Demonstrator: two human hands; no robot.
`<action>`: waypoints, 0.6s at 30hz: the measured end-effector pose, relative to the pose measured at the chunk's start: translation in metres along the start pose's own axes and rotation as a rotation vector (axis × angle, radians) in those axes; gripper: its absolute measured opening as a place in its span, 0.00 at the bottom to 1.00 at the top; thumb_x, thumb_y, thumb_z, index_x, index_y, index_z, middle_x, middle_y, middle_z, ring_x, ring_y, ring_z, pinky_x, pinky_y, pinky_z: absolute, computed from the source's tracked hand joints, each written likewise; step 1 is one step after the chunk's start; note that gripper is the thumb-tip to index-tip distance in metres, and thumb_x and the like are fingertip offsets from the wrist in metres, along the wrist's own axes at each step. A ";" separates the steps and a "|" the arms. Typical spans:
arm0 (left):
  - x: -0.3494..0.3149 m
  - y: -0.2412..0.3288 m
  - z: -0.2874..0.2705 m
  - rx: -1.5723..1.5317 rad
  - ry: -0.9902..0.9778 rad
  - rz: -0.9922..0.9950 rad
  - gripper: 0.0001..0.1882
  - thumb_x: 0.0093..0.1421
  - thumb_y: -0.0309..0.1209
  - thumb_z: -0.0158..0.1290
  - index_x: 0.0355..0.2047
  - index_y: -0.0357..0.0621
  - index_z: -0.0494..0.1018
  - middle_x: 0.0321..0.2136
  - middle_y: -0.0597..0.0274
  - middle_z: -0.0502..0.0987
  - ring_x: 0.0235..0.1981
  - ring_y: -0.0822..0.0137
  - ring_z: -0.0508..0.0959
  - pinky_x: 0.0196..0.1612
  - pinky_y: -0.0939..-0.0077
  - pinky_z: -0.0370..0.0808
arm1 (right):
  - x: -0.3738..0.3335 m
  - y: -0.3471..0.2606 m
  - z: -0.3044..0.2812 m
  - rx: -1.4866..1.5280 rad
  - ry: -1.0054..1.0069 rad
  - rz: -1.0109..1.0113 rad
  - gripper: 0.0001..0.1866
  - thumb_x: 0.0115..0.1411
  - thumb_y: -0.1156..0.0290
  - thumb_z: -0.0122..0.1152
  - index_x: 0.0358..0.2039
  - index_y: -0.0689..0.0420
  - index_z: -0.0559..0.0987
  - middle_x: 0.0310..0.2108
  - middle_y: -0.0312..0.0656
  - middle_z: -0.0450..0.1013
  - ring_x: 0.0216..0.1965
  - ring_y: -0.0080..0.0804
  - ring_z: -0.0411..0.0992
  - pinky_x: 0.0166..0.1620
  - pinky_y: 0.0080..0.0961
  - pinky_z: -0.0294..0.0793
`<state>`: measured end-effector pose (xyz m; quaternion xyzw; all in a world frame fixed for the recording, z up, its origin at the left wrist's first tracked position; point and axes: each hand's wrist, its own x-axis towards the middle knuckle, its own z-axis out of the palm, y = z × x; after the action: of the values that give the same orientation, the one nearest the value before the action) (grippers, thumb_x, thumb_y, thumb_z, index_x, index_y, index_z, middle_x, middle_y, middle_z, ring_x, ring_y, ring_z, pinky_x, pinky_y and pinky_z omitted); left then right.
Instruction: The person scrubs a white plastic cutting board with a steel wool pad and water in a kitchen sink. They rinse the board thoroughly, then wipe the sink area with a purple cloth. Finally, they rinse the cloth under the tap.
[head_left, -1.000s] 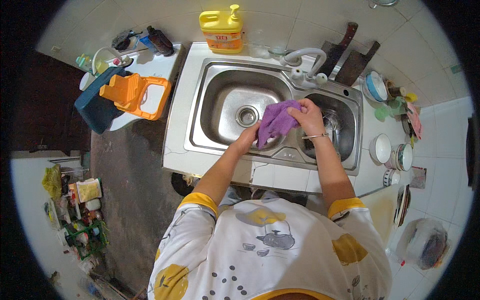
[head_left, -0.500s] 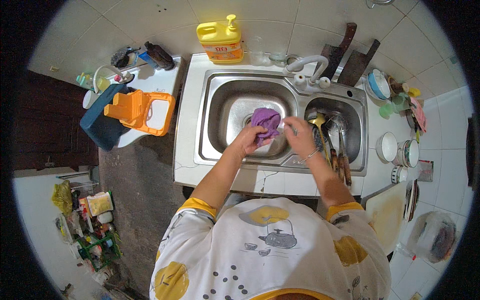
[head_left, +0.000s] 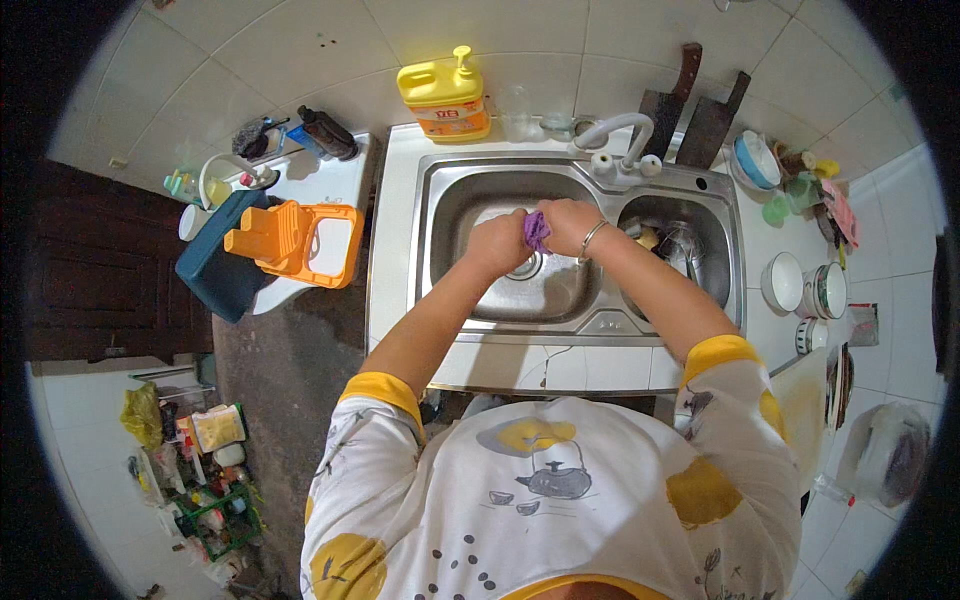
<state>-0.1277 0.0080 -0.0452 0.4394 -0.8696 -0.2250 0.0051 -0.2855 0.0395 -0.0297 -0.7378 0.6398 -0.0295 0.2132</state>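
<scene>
A purple cloth (head_left: 537, 232) is bunched between my two fists, above the large basin of a steel double sink (head_left: 470, 328). My left hand (head_left: 498, 244) grips its left end, and my right hand (head_left: 572, 226), with a bracelet at the wrist, grips the other. Only the middle of the cloth shows; the rest is hidden in my fingers. Below it the round drain (head_left: 525, 268) is partly in sight. A white faucet (head_left: 622, 150) stands behind the sink. In the smaller basin lie a wire strainer (head_left: 682, 245) and other utensils, partly covered by my right forearm.
A yellow pump jug (head_left: 445, 100) stands behind the sink on the left. Two cleavers (head_left: 668, 110) lean on the wall at the back right. White bowls (head_left: 782, 282) and a cutting board (head_left: 800, 400) are on the right. An orange plastic stool (head_left: 310, 245) sits to the left.
The cloth was held loosely in my left hand, with my right hand apart from it. Now both hands have closed on it, squeezing it into a tight bunch, slightly farther from me.
</scene>
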 end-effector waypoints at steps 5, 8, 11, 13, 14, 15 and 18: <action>-0.001 0.001 0.010 -0.055 0.227 0.167 0.25 0.46 0.33 0.59 0.45 0.46 0.65 0.37 0.48 0.74 0.38 0.47 0.75 0.41 0.58 0.72 | 0.014 0.028 0.012 0.512 -0.168 0.075 0.18 0.40 0.71 0.63 0.34 0.60 0.73 0.28 0.41 0.75 0.26 0.29 0.72 0.29 0.25 0.72; -0.001 -0.005 0.023 -0.293 0.340 0.307 0.29 0.45 0.27 0.59 0.49 0.45 0.62 0.40 0.49 0.73 0.41 0.46 0.74 0.43 0.61 0.72 | 0.006 0.048 0.031 0.847 -0.022 0.014 0.19 0.44 0.74 0.61 0.40 0.60 0.74 0.29 0.38 0.74 0.26 0.22 0.70 0.28 0.22 0.72; 0.008 0.002 0.030 -0.828 0.240 0.049 0.28 0.47 0.26 0.59 0.49 0.43 0.63 0.36 0.58 0.73 0.39 0.61 0.75 0.42 0.70 0.72 | 0.021 0.107 0.053 0.674 0.165 0.113 0.23 0.48 0.72 0.56 0.48 0.60 0.71 0.32 0.45 0.75 0.29 0.30 0.73 0.30 0.27 0.73; 0.016 -0.010 0.043 -1.127 0.193 -0.099 0.24 0.53 0.33 0.58 0.47 0.40 0.64 0.32 0.62 0.72 0.32 0.75 0.73 0.36 0.77 0.73 | 0.041 0.130 0.038 0.371 0.356 0.450 0.30 0.51 0.64 0.54 0.55 0.62 0.65 0.44 0.58 0.71 0.45 0.52 0.70 0.49 0.36 0.69; 0.023 -0.011 0.045 -1.224 0.177 -0.158 0.21 0.54 0.34 0.57 0.46 0.40 0.65 0.32 0.62 0.72 0.32 0.75 0.73 0.35 0.77 0.73 | 0.052 0.145 0.038 0.387 0.449 0.507 0.28 0.53 0.60 0.54 0.53 0.62 0.67 0.45 0.59 0.70 0.47 0.53 0.69 0.50 0.37 0.69; 0.030 -0.013 0.045 -1.316 0.168 -0.216 0.20 0.55 0.34 0.55 0.45 0.39 0.66 0.32 0.61 0.73 0.31 0.75 0.73 0.35 0.77 0.72 | 0.058 0.147 0.035 0.252 0.580 0.515 0.25 0.55 0.52 0.54 0.41 0.63 0.74 0.39 0.57 0.73 0.43 0.52 0.71 0.46 0.40 0.70; 0.042 -0.016 0.051 -1.264 0.218 -0.229 0.17 0.58 0.36 0.52 0.43 0.38 0.68 0.32 0.60 0.73 0.32 0.73 0.73 0.37 0.77 0.71 | 0.077 0.150 0.021 0.191 0.259 0.600 0.29 0.55 0.48 0.53 0.43 0.63 0.73 0.41 0.57 0.73 0.45 0.51 0.71 0.48 0.41 0.69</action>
<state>-0.1521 -0.0126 -0.1057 0.4620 -0.5116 -0.6466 0.3268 -0.4044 -0.0415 -0.1193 -0.4833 0.8446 -0.1187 0.1975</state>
